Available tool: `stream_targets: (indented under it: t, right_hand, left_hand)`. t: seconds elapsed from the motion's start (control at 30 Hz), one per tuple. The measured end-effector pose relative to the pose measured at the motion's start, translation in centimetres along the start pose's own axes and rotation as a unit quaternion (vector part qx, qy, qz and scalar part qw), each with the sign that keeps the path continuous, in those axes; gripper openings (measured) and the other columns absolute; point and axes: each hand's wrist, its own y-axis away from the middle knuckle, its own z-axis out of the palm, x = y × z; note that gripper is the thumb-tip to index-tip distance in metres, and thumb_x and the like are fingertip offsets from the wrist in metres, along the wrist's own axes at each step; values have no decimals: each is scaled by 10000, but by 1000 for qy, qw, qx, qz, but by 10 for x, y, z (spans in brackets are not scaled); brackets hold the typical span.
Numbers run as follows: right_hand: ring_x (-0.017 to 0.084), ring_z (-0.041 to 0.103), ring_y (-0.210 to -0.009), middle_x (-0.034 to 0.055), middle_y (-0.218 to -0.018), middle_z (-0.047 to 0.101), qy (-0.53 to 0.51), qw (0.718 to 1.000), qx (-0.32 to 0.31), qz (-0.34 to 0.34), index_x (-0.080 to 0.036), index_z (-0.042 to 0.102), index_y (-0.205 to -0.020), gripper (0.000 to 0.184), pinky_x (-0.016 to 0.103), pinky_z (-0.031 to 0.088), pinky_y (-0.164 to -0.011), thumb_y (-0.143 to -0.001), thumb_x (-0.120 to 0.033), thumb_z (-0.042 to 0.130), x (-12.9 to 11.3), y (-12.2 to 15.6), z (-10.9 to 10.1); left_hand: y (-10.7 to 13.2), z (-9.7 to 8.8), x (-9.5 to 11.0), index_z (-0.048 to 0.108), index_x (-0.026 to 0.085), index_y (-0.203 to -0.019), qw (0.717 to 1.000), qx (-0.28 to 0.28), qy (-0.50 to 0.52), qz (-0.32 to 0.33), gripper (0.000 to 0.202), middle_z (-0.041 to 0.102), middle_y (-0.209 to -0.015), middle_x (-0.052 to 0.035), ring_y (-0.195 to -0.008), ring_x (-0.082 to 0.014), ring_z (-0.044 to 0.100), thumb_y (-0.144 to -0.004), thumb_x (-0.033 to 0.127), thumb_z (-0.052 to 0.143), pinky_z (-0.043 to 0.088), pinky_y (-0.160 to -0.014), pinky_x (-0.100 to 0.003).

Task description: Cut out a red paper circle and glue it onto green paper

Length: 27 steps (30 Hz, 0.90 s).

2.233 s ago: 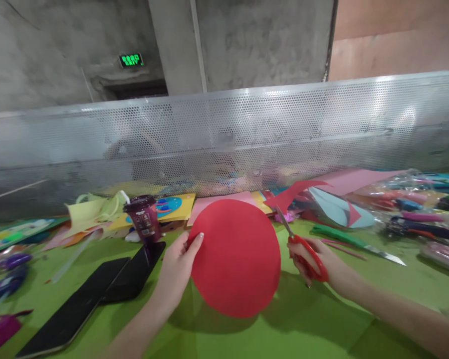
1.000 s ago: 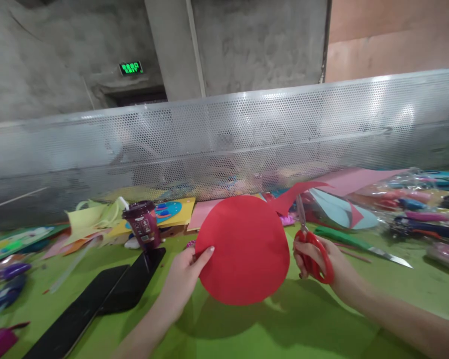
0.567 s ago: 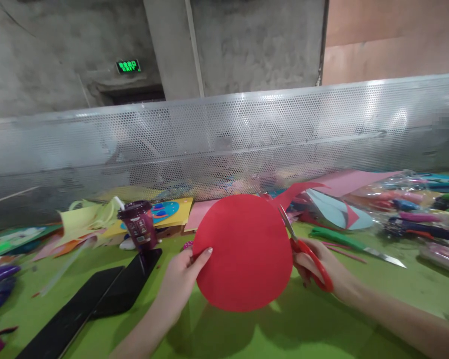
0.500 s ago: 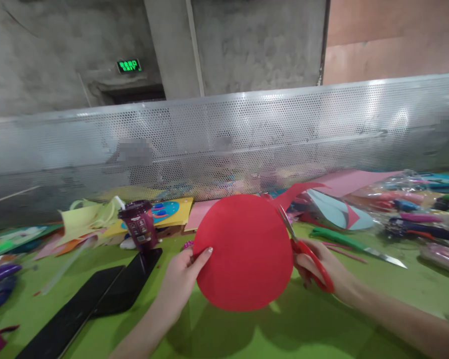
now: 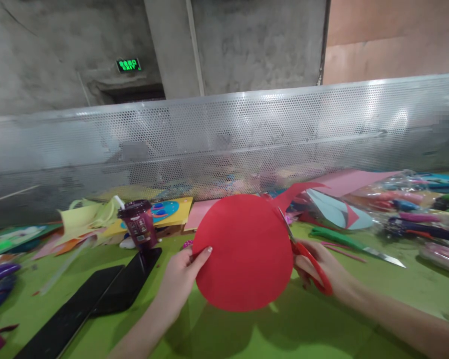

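A nearly round sheet of red paper (image 5: 247,254) is held up in front of me above the green table. My left hand (image 5: 187,271) pinches its left edge, thumb on the near face and fingers behind. Wrapped round the red handles of a pair of scissors (image 5: 316,269), my right hand (image 5: 322,264) is at the paper's right edge. The blades lie along the upper right rim, where a curling red offcut (image 5: 297,193) trails away to the right, apparently still joined to the sheet.
Left of the paper stand a dark purple cup (image 5: 139,224) with a straw and black phone-like slabs (image 5: 130,284). Green-handled scissors (image 5: 347,242) lie to the right, near bagged clay-like pieces (image 5: 407,199). A perforated metal screen (image 5: 224,144) runs behind the table.
The scissor blades have closed slightly along the paper's upper right rim. The paper and my left hand have hardly moved.
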Motion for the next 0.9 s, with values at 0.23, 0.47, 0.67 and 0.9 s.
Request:
stream_targets:
  t: [0.23, 0.47, 0.67, 0.9]
  right_hand:
    - [90, 434, -369, -81, -430, 423, 6, 1000, 7, -6, -196, 421, -663, 67, 207, 393, -383, -677, -247, 462, -1, 0, 1]
    - [88, 419, -358, -82, -409, 423, 25, 1000, 17, 8, -197, 422, -672, 81, 195, 357, -359, -704, -264, 455, 2, -2, 1]
    - [74, 399, -347, -84, -391, 404, 43, 999, 20, 20, -193, 420, -636, 116, 192, 323, -360, -708, -270, 467, 4, -3, 3]
    - [81, 403, -334, -89, -387, 389, 29, 999, 19, 31, -200, 418, -647, 147, 203, 356, -359, -719, -318, 466, 4, -2, 5]
  left_hand:
    - [1, 1, 1, 581, 138, -660, 1000, 13, -23, 1, 398, 621, -645, -61, -615, -205, 559, -680, 528, 504, 382, -510, -262]
    - [1, 1, 2, 598, 145, -704, 1000, 1, 0, -8, 367, 648, -696, -65, -677, -217, 581, -677, 505, 529, 409, -551, -265]
    - [-2, -3, 0, 605, 150, -777, 1000, 3, 6, -6, 366, 658, -747, -78, -748, -244, 592, -681, 494, 529, 438, -619, -305]
    - [-4, -3, -1, 619, 165, -800, 999, -5, 34, -5, 349, 667, -826, -81, -790, -245, 597, -679, 482, 541, 453, -680, -321]
